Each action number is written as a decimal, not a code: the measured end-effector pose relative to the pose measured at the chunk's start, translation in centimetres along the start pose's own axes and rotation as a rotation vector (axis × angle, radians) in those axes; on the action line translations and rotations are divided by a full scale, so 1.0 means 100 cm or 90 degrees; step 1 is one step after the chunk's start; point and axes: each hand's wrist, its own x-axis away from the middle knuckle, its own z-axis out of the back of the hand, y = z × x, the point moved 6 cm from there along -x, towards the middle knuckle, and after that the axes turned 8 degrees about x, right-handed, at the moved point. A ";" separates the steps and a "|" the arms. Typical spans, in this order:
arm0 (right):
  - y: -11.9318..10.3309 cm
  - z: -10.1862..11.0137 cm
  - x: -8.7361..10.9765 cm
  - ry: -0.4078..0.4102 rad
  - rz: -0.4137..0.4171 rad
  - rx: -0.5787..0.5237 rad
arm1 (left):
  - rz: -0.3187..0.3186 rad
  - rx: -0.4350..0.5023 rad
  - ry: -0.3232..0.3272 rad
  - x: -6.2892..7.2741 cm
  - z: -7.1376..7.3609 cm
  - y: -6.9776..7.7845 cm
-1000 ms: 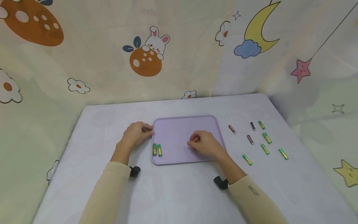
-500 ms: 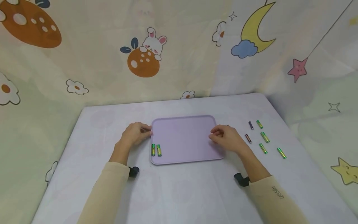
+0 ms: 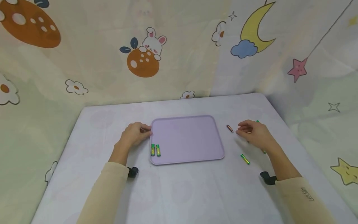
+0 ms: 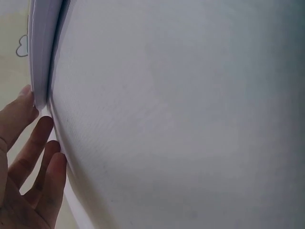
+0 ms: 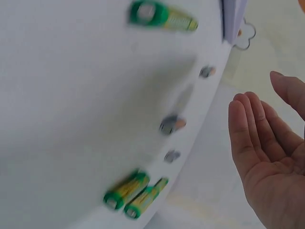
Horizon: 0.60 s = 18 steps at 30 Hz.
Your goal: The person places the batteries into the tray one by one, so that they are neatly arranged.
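My tray [image 3: 187, 138] in the middle of the head view is plain lilac. The paired batteries [image 3: 158, 150] at its lower left are green and yellow, like the lone battery [image 3: 245, 159] right of centre; the small battery [image 3: 230, 128] above that is reddish brown with a silvery end. My tabletop [image 3: 184, 189] is white, faintly blotched. My sleeves [image 3: 102, 193] are cream, the right one dark-lettered. Across the top, my pale cream, green and grey backdrop [image 3: 103, 37] carries a pink-eared white rabbit [image 3: 152, 43], a white-spotted orange fruit [image 3: 144, 67], a yellow moon [image 3: 250, 28] and a blue cloud [image 3: 244, 49].
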 end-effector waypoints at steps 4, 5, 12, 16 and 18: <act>0.016 0.014 0.006 0.006 -0.022 0.018 | -0.001 0.000 0.001 0.000 0.001 0.001; 0.021 0.017 0.008 0.010 -0.027 0.024 | -0.002 0.001 0.000 0.000 0.001 0.002; 0.048 0.033 0.014 0.031 -0.049 0.037 | -0.005 0.004 -0.003 0.000 0.000 0.001; 0.065 0.035 0.014 0.033 -0.074 0.045 | 0.000 0.005 0.000 0.001 0.001 0.001; 0.072 0.036 0.014 0.038 -0.089 0.051 | 0.000 0.004 -0.002 0.001 0.001 0.001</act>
